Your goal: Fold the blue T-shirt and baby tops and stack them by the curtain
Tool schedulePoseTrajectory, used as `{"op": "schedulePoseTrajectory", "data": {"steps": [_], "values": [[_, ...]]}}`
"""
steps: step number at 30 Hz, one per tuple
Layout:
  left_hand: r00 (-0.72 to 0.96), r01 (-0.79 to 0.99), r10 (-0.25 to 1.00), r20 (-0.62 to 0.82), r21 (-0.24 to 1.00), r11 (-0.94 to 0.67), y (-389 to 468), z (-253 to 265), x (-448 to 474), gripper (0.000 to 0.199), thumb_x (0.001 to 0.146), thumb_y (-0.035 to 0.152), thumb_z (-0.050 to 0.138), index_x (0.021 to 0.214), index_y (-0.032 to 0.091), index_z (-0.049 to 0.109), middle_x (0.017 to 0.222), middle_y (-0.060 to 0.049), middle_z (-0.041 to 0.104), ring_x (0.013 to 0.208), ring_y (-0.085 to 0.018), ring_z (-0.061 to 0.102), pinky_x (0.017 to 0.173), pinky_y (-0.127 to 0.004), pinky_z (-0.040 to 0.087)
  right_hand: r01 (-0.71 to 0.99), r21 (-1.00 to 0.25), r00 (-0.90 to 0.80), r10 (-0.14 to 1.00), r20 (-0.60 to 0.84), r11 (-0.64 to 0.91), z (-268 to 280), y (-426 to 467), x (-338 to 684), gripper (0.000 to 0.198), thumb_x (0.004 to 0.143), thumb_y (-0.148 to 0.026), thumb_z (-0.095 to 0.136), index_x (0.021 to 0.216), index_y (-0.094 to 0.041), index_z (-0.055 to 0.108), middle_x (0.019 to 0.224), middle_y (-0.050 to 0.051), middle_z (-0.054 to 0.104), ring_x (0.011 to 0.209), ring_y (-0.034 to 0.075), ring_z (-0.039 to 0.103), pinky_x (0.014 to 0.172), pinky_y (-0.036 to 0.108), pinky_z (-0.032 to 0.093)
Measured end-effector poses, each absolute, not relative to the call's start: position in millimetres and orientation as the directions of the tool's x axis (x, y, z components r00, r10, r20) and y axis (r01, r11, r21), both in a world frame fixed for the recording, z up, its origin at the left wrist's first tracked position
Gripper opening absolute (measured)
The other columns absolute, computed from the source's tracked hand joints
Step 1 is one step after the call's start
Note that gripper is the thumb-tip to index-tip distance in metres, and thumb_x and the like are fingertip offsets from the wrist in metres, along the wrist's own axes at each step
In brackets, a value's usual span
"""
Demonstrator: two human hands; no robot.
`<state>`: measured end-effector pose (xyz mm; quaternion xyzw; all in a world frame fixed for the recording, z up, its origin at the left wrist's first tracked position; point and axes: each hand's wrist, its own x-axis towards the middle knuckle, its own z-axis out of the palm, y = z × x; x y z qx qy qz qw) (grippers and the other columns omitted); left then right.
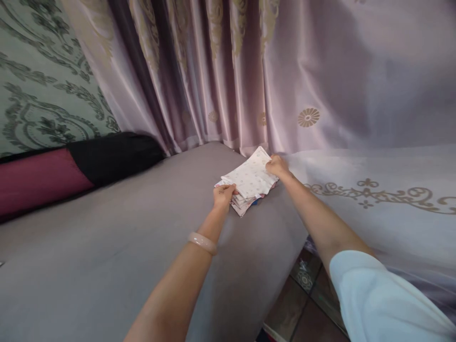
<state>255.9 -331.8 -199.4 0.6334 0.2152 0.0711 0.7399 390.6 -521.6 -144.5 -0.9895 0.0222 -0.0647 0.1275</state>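
Note:
A small stack of folded cloths (249, 175) lies at the far corner of the grey bed, close to the curtain. The topmost cloth is white with a faint spotted print; pinkish edges and a bit of blue show beneath it. My left hand (224, 195) pinches the near left edge of the top cloth between thumb and fingers. On the opposite side, my right hand (278, 166) grips its right edge, fingers curled and partly hidden. A pale bangle (202, 242) circles my left wrist.
The grey bed sheet (142, 247) spreads to the left. A black and maroon bolster (81, 166) rests along the patterned wall. Mauve curtains (213, 85) hang behind the bed, with a white embroidered border at right. Tiled floor (288, 304) shows below the bed's right edge.

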Motion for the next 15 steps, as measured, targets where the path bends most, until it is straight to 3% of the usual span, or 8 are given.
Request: {"op": "schedulePoseTrajectory", "data": {"steps": [9, 15], "values": [[0.917, 0.162, 0.327, -0.227, 0.963, 0.214, -328.0, -195.7, 242.6, 0.022, 0.067, 0.028, 0.071, 0.053, 0.014, 0.062, 0.053, -0.003, 0.061, 0.042, -0.006, 0.040, 0.048, -0.023, 0.035, -0.009, -0.190, 0.994, -0.030, 0.106, -0.982, -147.4, -510.6, 377.3, 0.037, 0.086, -0.020, 0.048, 0.121, -0.010, 0.057, 0.117, 0.020, 0.064, 0.110, 0.031, 0.060, 0.087, 0.037, 0.046], [0.920, 0.176, 0.335, -0.203, 0.978, 0.110, -294.5, -194.4, 214.2, 0.025, 0.066, 0.039, 0.071, 0.065, 0.014, 0.067, 0.059, -0.004, 0.065, 0.047, -0.008, 0.045, 0.050, -0.022, 0.036, 0.016, -0.091, 0.964, -0.009, 0.266, -0.996, -179.2, -509.5, 369.6, 0.042, 0.093, -0.033, 0.040, 0.122, -0.007, 0.057, 0.130, 0.021, 0.055, 0.126, 0.033, 0.045, 0.103, 0.046, 0.032]]}}
